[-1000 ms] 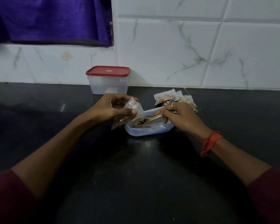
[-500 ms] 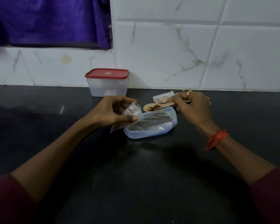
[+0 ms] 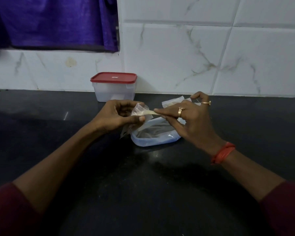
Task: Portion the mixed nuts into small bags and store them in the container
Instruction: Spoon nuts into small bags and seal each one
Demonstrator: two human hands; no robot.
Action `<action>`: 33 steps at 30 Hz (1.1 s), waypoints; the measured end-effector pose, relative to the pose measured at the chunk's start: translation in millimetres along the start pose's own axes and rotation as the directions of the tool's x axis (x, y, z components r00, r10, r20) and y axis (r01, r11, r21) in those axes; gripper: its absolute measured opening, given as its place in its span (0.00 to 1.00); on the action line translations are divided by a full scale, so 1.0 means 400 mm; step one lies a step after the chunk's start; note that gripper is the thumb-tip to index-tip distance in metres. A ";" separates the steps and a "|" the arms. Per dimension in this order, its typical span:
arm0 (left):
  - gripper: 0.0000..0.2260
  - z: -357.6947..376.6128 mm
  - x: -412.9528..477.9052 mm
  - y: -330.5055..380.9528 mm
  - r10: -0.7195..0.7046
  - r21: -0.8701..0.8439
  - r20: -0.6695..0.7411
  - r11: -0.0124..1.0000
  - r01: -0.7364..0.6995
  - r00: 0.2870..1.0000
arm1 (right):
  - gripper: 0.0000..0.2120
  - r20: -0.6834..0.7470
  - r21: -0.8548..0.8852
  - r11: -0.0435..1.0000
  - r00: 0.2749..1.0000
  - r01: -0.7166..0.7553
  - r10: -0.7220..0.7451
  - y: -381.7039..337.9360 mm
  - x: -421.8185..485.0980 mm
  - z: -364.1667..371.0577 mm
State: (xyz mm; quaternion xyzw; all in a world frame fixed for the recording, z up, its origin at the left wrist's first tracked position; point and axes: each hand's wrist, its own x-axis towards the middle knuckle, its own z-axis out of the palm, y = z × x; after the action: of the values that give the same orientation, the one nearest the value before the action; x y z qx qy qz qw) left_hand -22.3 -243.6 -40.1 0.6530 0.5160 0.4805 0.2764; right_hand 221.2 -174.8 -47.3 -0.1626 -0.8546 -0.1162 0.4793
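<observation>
counter [image 3: 143, 193]: dark, all the gear sits at the far middle
container [image 3: 114, 92]: far side by the wall, red lid on, guess it waits for finished bags
tub [image 3: 153, 143]: right under the hands, likely catches spills; nuts too dim to see
left hand [image 3: 116, 116]: pinches the small bag [image 3: 140, 108] open above the tub's left end
right hand [image 3: 192, 120]: grips the spoon [image 3: 151, 113] handle, tip inside the bag, little finger lifted

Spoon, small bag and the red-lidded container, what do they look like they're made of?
The spoon looks pale and matte, no gleam: probably wood, possibly plastic. The small bag is thin clear plastic film, glossy, crinkled, see-through. The container has translucent, frosted plastic walls; its red lid looks like smooth opaque plastic with a moulded rim.
</observation>
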 end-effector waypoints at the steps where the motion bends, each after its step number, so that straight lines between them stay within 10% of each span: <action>1: 0.23 -0.001 0.001 -0.001 -0.001 -0.005 -0.001 1.000 0.001 1.000 | 0.11 -0.008 0.013 1.000 1.000 -0.026 0.026 0.003 0.002 -0.002; 10: 0.22 -0.004 0.005 -0.004 -0.012 -0.014 -0.016 1.000 0.012 1.000 | 0.09 -0.079 0.187 0.921 0.929 -0.341 0.361 0.007 0.017 -0.026; 21: 0.24 0.001 0.000 0.004 -0.052 0.006 0.085 0.999 0.052 0.995 | 0.07 0.170 -0.223 0.968 0.982 0.117 -0.080 0.103 0.013 -0.088; 33: 0.22 0.014 -0.006 0.020 -0.042 0.007 0.159 0.999 0.041 0.986 | 0.08 0.279 -0.106 0.994 0.960 0.021 0.010 0.129 0.017 -0.123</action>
State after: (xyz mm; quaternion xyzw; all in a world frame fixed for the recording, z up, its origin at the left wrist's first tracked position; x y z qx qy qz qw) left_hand -14.0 -247.8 -36.1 0.6789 0.5065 0.4201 0.3256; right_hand 276.5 -143.5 -14.0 -0.2006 -0.9064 -0.1395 0.3445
